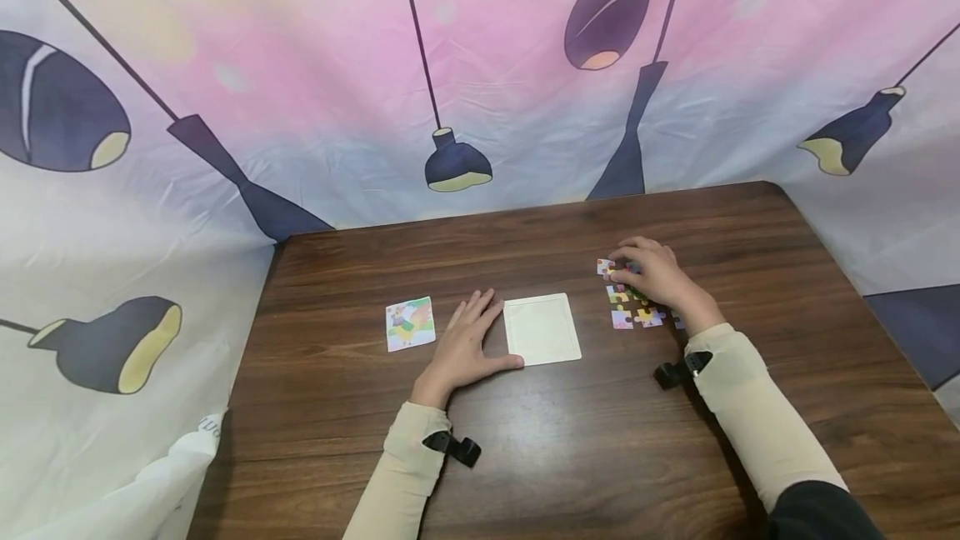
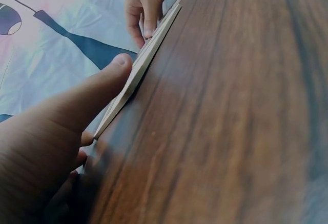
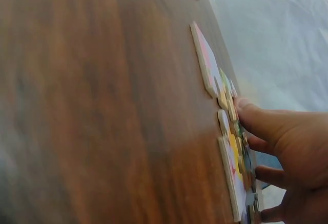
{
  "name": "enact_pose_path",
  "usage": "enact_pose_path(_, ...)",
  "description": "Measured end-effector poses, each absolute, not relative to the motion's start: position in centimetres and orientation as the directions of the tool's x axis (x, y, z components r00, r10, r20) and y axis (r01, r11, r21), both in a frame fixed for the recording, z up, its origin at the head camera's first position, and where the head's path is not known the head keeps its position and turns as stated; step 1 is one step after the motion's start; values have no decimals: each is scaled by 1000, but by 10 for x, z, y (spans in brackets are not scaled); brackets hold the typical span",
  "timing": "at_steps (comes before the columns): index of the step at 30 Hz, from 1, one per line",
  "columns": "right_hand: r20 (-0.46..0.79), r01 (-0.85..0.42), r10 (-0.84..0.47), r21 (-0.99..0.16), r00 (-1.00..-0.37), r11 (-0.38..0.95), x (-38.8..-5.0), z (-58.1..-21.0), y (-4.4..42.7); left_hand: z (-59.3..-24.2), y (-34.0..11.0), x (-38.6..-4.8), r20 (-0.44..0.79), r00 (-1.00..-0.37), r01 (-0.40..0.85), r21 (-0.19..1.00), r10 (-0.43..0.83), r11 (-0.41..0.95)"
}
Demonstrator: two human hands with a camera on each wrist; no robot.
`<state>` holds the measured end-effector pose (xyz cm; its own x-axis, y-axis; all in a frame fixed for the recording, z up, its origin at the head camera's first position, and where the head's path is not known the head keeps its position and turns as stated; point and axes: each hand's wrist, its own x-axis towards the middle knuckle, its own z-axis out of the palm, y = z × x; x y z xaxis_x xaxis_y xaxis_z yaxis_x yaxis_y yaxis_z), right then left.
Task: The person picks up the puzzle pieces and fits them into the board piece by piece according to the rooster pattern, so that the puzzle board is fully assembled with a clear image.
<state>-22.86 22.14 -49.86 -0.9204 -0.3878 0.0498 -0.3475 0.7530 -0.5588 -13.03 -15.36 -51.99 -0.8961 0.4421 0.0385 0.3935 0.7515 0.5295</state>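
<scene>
A square cream puzzle tray (image 1: 543, 329) lies flat on the table. My left hand (image 1: 467, 346) rests beside it, fingers extended along its left side and the thumb at its near-left corner. In the left wrist view the thumb (image 2: 110, 78) reaches to the tray's edge. To the right, several jigsaw pieces (image 1: 622, 319) lie in a loose group. Over them is my right hand (image 1: 656, 273), its fingers spaced apart and reaching down. In the right wrist view the thumb (image 3: 251, 114) touches the pieces; the fingertips are partly hidden behind them.
A small square picture card (image 1: 410, 324) lies left of my left hand. The brown wooden table (image 1: 525, 457) meets a patterned fabric backdrop (image 1: 360, 107) along its far edge. White bunched cloth (image 1: 180, 465) hangs by the table's left edge. Each wrist carries a black camera.
</scene>
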Motion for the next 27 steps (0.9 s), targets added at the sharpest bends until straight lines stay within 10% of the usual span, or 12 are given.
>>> enact_pose_path(27, 198, -511, -497, -573, -845, 641, -204, -499, 163, -520, -154, -130, 17, -905, 374, 506, 424, 778)
